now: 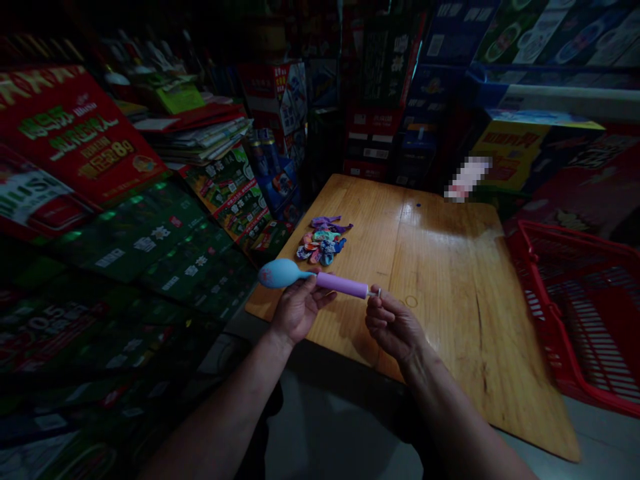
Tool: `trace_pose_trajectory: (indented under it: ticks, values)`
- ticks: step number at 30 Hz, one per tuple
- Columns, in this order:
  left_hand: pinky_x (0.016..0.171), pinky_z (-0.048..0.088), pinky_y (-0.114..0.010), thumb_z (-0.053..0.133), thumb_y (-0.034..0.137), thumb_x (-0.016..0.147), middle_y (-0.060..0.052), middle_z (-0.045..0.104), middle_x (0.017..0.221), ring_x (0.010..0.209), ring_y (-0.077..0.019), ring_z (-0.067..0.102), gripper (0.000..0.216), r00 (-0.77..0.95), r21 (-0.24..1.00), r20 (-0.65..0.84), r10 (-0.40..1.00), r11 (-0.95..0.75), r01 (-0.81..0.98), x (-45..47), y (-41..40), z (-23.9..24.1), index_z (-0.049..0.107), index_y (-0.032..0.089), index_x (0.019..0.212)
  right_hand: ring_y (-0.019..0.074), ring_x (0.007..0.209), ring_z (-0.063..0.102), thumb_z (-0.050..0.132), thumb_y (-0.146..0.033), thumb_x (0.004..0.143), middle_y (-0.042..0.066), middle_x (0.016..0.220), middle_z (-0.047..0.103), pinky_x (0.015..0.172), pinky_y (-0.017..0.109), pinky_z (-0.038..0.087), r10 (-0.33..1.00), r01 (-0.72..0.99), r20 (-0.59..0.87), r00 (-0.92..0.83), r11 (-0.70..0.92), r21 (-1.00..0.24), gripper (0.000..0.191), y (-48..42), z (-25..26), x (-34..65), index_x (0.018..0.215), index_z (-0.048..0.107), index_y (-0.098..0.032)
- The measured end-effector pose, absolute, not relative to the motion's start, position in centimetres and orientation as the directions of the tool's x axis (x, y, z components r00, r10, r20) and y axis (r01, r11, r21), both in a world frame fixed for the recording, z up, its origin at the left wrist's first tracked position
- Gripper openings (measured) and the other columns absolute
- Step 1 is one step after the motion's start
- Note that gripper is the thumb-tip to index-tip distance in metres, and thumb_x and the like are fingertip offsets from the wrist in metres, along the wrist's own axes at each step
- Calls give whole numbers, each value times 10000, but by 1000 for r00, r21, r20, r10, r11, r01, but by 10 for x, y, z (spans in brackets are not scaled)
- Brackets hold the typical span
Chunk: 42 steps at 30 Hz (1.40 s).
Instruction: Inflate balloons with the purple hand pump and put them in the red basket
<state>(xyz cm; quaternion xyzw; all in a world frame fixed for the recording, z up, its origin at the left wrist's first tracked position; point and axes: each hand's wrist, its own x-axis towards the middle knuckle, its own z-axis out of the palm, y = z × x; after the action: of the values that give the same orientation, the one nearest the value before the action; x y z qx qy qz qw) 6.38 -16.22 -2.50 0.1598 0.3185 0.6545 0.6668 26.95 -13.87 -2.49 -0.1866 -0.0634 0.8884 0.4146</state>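
Across the middle of the head view, toward nine o'clock from the centre of a wooden table (440, 267), the left hand (299, 310) and right hand (397, 327) hold a purple pump (345, 285) with a blue balloon (280, 273) on its tip. The near table edge slants beneath the forearms; the left edge passes under the balloon, with green boxes (150, 243) crowding beyond it at nine o'clock. Stacked cartons (375, 137) stand past the far edge at twelve. A red basket (595, 398) sits just beside the right edge, at three. Bare wood opens from twelve round to five. At ten lies a pile (325, 240) of limp, many-coloured balloons, near the left edge. The blue balloon is swollen, smooth and egg-shaped, with reddish print at its rounded end. Left thumb and fingers grasp its neck where it meets the pump; right fingers curl around the pump's pale handle end.
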Motion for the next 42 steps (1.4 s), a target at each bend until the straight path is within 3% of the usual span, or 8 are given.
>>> trace_pose_trajectory:
  ticks: [9, 14, 22, 28, 36, 42]
  values:
    - [792, 566, -341, 704, 215, 808, -59, 724, 999, 898, -179, 685, 217, -209, 640, -192, 959, -39, -768, 50, -155, -20, 682, 187, 1022, -12, 421, 433, 550, -70, 876, -38, 695, 606, 429, 88, 394, 786, -755, -244, -568, -616, -227, 134, -125, -18, 297, 980, 603, -136]
    - [838, 556, -398, 678, 235, 835, -88, 711, 1082, 959, -212, 681, 227, -87, 639, -221, 971, 77, -765, 63, -163, -26, 668, 189, 1057, -5, 415, 412, 592, -94, 860, -20, 696, 613, 423, 103, 390, 736, -699, -278, -618, -676, -235, 111, -137, -24, 279, 964, 611, -124]
    - [817, 561, -354, 722, 228, 793, -54, 729, 971, 899, -182, 690, 244, -216, 638, -209, 954, -34, -769, 53, -154, -20, 678, 190, 1030, -2, 415, 395, 578, -73, 857, -26, 695, 593, 427, 105, 397, 796, -753, -262, -546, -603, -262, 128, -127, -17, 297, 966, 622, -122]
    - [825, 558, -387, 703, 245, 814, -75, 720, 1043, 927, -205, 689, 264, -119, 645, -244, 962, 70, -761, 68, -164, -28, 660, 194, 1070, 4, 423, 402, 635, -107, 835, -19, 693, 606, 427, 113, 389, 748, -709, -289, -597, -661, -246, 131, -138, -29, 274, 963, 619, -123]
    - [777, 564, -319, 702, 217, 811, -55, 725, 969, 887, -173, 685, 241, -192, 644, -219, 957, -6, -765, 53, -156, -23, 673, 184, 1048, 0, 430, 441, 541, -87, 888, -24, 707, 621, 439, 104, 413, 761, -745, -270, -590, -642, -183, 139, -125, -23, 295, 1000, 610, -134]
    - [811, 563, -392, 692, 240, 824, -77, 712, 1060, 932, -208, 683, 275, -119, 657, -227, 967, 61, -752, 60, -163, -24, 656, 194, 1092, 7, 436, 436, 547, -104, 895, -13, 703, 623, 444, 121, 422, 750, -723, -283, -598, -657, -213, 105, -135, -28, 277, 974, 612, -126]
